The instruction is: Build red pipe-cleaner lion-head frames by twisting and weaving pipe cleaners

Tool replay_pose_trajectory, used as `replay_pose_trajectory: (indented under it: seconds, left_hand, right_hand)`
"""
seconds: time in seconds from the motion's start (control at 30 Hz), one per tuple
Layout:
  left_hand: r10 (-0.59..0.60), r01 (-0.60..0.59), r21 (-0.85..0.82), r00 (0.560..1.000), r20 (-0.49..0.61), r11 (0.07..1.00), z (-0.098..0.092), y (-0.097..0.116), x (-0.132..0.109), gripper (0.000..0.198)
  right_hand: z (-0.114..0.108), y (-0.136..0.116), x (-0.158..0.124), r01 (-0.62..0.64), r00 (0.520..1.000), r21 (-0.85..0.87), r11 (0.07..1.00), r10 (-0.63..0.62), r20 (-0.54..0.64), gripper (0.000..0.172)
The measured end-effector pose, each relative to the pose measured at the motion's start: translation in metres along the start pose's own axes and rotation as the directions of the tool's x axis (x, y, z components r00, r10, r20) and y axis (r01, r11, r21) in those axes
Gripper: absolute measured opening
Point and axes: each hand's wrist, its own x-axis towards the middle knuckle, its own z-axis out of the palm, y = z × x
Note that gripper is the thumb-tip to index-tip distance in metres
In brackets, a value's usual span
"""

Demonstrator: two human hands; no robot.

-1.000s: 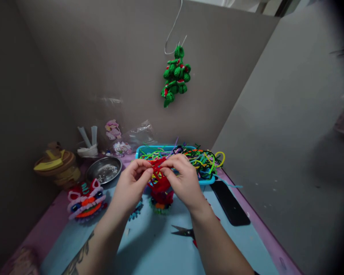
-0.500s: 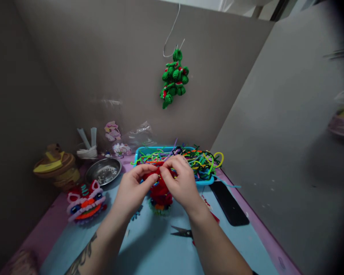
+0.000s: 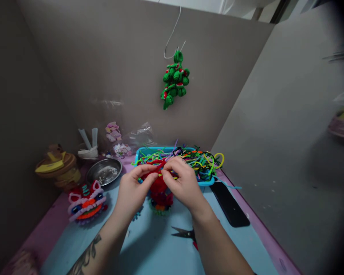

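Observation:
My left hand (image 3: 132, 191) and my right hand (image 3: 182, 183) meet over the blue mat (image 3: 149, 248), both pinching a red pipe-cleaner piece (image 3: 156, 179) between thumb and fingers. The red piece hangs down between the hands. Just below it on the mat lies a small red figure with orange and green trim (image 3: 160, 202), partly hidden by my hands. A blue tray (image 3: 140, 152) full of coloured pipe cleaners (image 3: 203, 160) sits right behind my fingers.
Scissors (image 3: 183, 233) lie on the mat by my right forearm, a black phone (image 3: 229, 204) to their right. A finished lion head (image 3: 86, 202), a metal dish (image 3: 104, 171) and a brown-yellow toy (image 3: 57, 168) stand at left. A green ornament (image 3: 174, 80) hangs on the back wall.
My hands have come closer together and slightly lower, bunching the red piece between the fingertips. The view shifted a little; everything on the table stayed put.

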Motion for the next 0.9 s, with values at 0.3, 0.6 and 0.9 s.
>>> replay_pose_trajectory:
  seconds: [0.3,0.6,0.9]
  left_hand:
    - [0.083,-0.082,-0.02,0.995,0.047,0.996,0.002,-0.004,0.002,0.01]
    - [0.394,-0.365,0.329,0.919,-0.023,0.871,0.003,-0.013,-0.002,0.005]
    - [0.753,-0.599,0.611,0.658,0.007,0.517,-0.001,-0.02,0.0,0.013]
  right_hand:
    - [-0.006,0.003,0.002,-0.06,0.996,0.042,0.997,0.057,0.073,0.014]
    - [-0.001,0.003,0.0,-0.589,0.807,0.531,0.61,0.481,0.342,0.017]
    - [0.004,0.002,0.0,-0.707,0.676,0.671,0.226,0.497,0.544,0.037]
